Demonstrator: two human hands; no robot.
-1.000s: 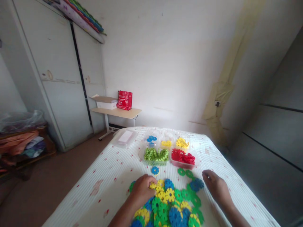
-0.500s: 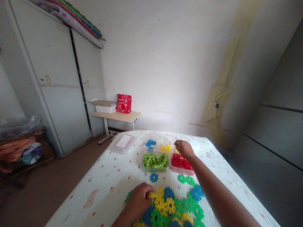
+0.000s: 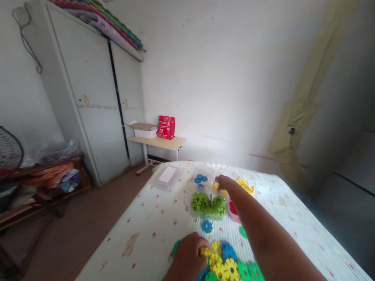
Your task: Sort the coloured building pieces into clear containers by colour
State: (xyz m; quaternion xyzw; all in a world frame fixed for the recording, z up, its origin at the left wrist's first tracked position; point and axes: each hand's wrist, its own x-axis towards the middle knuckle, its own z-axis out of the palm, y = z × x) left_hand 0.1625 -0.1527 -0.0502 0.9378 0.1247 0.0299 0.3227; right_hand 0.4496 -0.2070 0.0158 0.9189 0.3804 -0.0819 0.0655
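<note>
A pile of flat plastic flower-shaped pieces (image 3: 230,267) in yellow, green and blue lies at the near edge of the white dotted table (image 3: 152,218). My left hand (image 3: 190,256) rests on the pile's left side, closed on a yellow piece (image 3: 205,252). My right hand (image 3: 224,182) reaches far forward over a clear sorting tray (image 3: 189,197), fingers curled down at its yellow compartment; what they hold is hidden. The tray holds green pieces (image 3: 208,205), red pieces (image 3: 233,209), yellow pieces (image 3: 246,186) and blue pieces (image 3: 200,179). One blue piece (image 3: 207,226) lies alone between tray and pile.
A clear lidded box (image 3: 166,176) sits at the table's far left. Beyond it stand a small side table (image 3: 160,142) with a red bag (image 3: 166,127) and a white wardrobe (image 3: 88,105). Clothes (image 3: 52,177) are piled on the left.
My right hand went from beside the pile out to the tray, then shifted left to the yellow compartment. The view swung a little to the left. My left hand stayed on the yellow piece.
</note>
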